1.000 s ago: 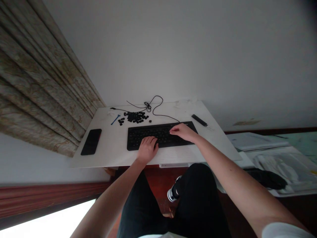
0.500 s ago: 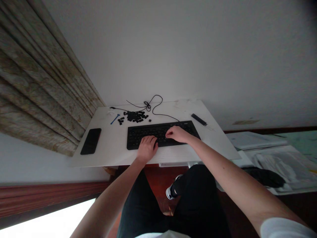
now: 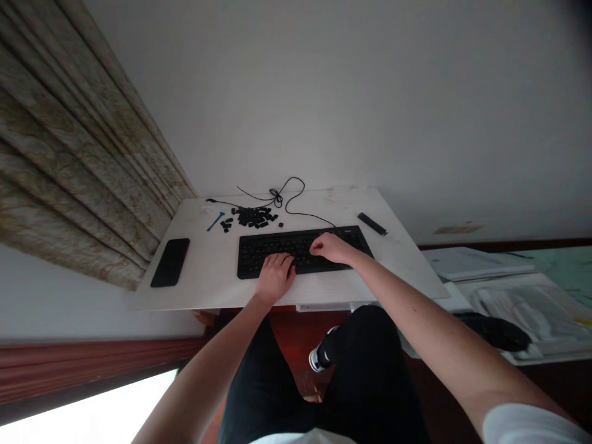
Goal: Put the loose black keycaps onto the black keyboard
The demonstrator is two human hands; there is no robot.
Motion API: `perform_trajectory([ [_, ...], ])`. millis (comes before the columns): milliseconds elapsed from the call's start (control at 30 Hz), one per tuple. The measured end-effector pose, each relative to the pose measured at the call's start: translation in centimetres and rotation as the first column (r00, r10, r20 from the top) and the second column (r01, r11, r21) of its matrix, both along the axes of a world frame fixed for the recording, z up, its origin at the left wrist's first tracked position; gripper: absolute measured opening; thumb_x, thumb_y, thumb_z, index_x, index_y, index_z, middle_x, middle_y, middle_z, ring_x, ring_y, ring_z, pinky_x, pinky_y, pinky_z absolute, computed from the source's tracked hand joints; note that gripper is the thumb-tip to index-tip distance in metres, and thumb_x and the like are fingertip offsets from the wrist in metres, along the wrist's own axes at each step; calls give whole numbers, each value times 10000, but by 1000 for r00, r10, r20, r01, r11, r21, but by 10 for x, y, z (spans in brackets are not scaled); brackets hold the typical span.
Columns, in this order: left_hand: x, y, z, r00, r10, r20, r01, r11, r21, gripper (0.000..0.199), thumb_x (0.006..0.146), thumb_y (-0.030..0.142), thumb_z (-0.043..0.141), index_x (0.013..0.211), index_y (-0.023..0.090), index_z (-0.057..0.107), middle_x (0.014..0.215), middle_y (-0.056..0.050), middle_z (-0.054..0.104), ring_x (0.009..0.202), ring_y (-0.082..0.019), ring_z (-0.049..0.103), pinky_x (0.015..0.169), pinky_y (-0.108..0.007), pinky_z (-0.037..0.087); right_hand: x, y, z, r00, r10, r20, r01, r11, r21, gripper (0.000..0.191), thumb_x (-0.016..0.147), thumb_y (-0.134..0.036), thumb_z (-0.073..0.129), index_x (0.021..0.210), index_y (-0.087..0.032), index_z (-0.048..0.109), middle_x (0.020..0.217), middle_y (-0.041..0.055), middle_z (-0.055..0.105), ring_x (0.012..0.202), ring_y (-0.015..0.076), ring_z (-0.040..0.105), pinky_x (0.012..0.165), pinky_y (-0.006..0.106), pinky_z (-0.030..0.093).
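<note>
The black keyboard (image 3: 298, 250) lies near the middle of the white table (image 3: 206, 265), its near side set back from the table's front edge, with a strip of tabletop between; the left hand (image 3: 274, 279) rests over the keyboard's near edge, fingers laid forward side by side on the keys, thumb a little apart; the right hand (image 3: 333, 246) is over the right half, fingertips drawn together, and I cannot tell whether they pinch anything; a gap with keys showing separates the hands.

Behind the keyboard's far edge sits a heap of loose keys (image 3: 252, 216), with a blue stick (image 3: 215, 222) just left of it; the cable (image 3: 276, 198) loops near the wall (image 3: 324, 92); the phone (image 3: 170, 263) lies near the table's left edge, well apart from the keyboard; a dark strip (image 3: 372, 224) lies beyond the keyboard's far right corner, inside the table's right edge.
</note>
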State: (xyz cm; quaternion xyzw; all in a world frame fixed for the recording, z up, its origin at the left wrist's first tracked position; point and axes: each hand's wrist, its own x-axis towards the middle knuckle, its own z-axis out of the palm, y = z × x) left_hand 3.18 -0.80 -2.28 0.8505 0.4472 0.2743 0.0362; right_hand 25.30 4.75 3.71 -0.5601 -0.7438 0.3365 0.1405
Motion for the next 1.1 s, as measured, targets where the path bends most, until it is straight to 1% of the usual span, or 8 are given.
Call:
perform_trajectory([
  [133, 0, 0, 0, 1000, 1, -8, -1, 1000, 1, 252, 911, 228, 516, 1138, 180, 614, 1152, -105, 652, 1079, -257, 582, 948, -444, 461, 2, -1, 3, 1000, 20, 7, -21, 1000, 14, 154, 778, -184, 646, 741, -213, 792, 771, 48, 763, 707, 200, 675, 671, 286, 480],
  [300, 0, 0, 1, 1000, 0, -3, 0, 1000, -7, 251, 907, 222, 522, 1136, 185, 615, 1158, -105, 650, 1076, -257, 583, 951, -444, 459, 3, -1, 2, 999, 44, 15, -45, 999, 14, 183, 794, -179, 626, 761, -226, 799, 775, 40, 767, 696, 199, 675, 675, 287, 492],
  [400, 0, 0, 1, 1000, -1, -1, 1, 1000, -6, 255, 905, 219, 522, 1141, 184, 615, 1155, -107, 651, 1077, -255, 582, 953, -447, 458, 4, 0, 3, 999, 46, 27, -46, 999, 4, 209, 797, -143, 609, 796, -221, 803, 842, 49, 775, 761, 205, 691, 725, 286, 506],
  [533, 0, 0, 1, 1000, 7, -19, -7, 1000, -5, 252, 903, 224, 529, 1136, 185, 614, 1157, -101, 652, 1073, -252, 584, 953, -442, 462, 5, 0, 6, 994, 70, 88, -69, 997, -22, 288, 800, -72, 557, 870, -205, 803, 931, 56, 774, 859, 194, 698, 808, 270, 507],
  [667, 0, 0, 0, 1000, 13, -24, -13, 1000, -2, 251, 905, 225, 524, 1137, 184, 613, 1156, -97, 654, 1069, -248, 584, 958, -438, 463, 6, -1, 7, 989, 91, 115, -87, 995, -37, 318, 814, -59, 534, 911, -205, 799, 983, 57, 768, 903, 189, 694, 845, 268, 503],
  [833, 0, 0, 0, 1000, 14, -16, -14, 1000, 6, 254, 903, 222, 527, 1139, 193, 614, 1153, -95, 652, 1082, -249, 578, 962, -439, 463, 7, -1, 5, 991, 96, 94, -93, 995, -36, 326, 813, -54, 529, 911, -209, 798, 978, 52, 768, 899, 190, 694, 844, 271, 505],
  [1100, 0, 1, 0, 1000, 9, -16, -9, 1000, 10, 251, 899, 218, 528, 1133, 186, 614, 1145, -96, 655, 1072, -250, 579, 952, -436, 468, 7, -1, 5, 995, 90, 42, -89, 996, -27, 322, 798, -38, 540, 917, -203, 789, 937, 45, 767, 843, 176, 692, 796, 263, 503],
])
